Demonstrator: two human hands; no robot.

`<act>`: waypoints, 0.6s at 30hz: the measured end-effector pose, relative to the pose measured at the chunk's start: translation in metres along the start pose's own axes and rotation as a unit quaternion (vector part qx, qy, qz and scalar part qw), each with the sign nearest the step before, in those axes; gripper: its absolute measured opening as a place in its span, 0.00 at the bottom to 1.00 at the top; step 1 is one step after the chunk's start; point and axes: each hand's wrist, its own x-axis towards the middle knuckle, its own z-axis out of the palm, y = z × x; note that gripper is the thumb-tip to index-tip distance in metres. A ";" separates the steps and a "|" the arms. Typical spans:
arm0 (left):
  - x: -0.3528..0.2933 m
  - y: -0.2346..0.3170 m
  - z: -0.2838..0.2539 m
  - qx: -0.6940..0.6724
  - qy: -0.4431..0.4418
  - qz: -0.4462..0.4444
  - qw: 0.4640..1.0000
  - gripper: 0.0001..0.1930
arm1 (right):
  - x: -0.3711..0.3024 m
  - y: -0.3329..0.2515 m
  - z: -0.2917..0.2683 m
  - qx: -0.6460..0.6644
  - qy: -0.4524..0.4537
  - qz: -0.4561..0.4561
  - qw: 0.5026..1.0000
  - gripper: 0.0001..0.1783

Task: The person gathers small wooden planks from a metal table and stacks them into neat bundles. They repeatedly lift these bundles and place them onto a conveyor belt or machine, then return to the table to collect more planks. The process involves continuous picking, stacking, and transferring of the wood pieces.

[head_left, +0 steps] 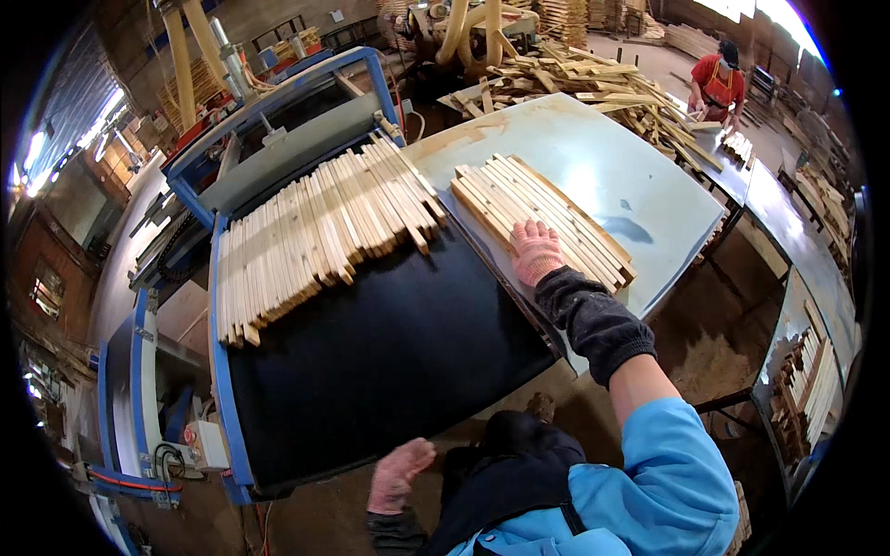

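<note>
Frame centre: pale wooden strips (567,221) on grey metal table (663,190) touched by flat, pink-gloved right hand (536,252); left hand (400,474) curled, grip unclear.

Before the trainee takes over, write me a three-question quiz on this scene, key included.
1. True or false: the right hand lies on the smaller group of wooden strips, on the metal table.

2. Pick one. The belt under the larger group of wooden strips is:
A) white
B) black
C) green

3. Which of the person's hands is touching no wood?

Key: 1. True. 2. B. 3. The left hand, which is down by the belt's near edge.
</note>
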 end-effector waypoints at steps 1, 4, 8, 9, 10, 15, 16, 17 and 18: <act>0.008 -0.014 0.011 -0.013 0.002 -0.056 0.998 0.35 | 0.001 0.000 0.000 -0.007 -0.002 0.002 1.000 0.43; 0.025 -0.038 0.035 -0.048 -0.014 -0.138 0.989 0.29 | 0.000 -0.003 -0.007 -0.018 -0.014 0.003 1.000 0.42; 0.050 -0.020 0.059 -0.049 -0.051 -0.152 0.986 0.26 | -0.003 0.002 -0.023 0.009 -0.039 0.006 0.999 0.42; 0.058 -0.008 0.065 -0.052 -0.054 -0.158 0.985 0.26 | -0.002 0.009 -0.028 0.049 -0.038 0.010 0.998 0.42; 0.070 0.004 0.072 -0.053 -0.058 -0.155 0.985 0.27 | -0.001 0.016 -0.032 0.090 -0.035 0.013 0.995 0.43; 0.146 0.047 0.119 0.044 -0.053 -0.072 0.995 0.32 | 0.003 0.097 -0.050 0.090 0.012 0.121 0.988 0.46; 0.163 0.049 0.133 0.061 -0.071 -0.011 0.996 0.34 | 0.006 0.114 -0.054 0.100 -0.030 0.122 0.987 0.45; 0.185 0.048 0.148 0.144 -0.048 0.034 0.988 0.35 | 0.004 0.135 -0.059 0.109 -0.070 0.132 0.983 0.44; 0.209 0.051 0.158 0.331 -0.042 0.132 0.933 0.37 | -0.002 0.156 -0.064 0.121 -0.099 0.162 0.974 0.43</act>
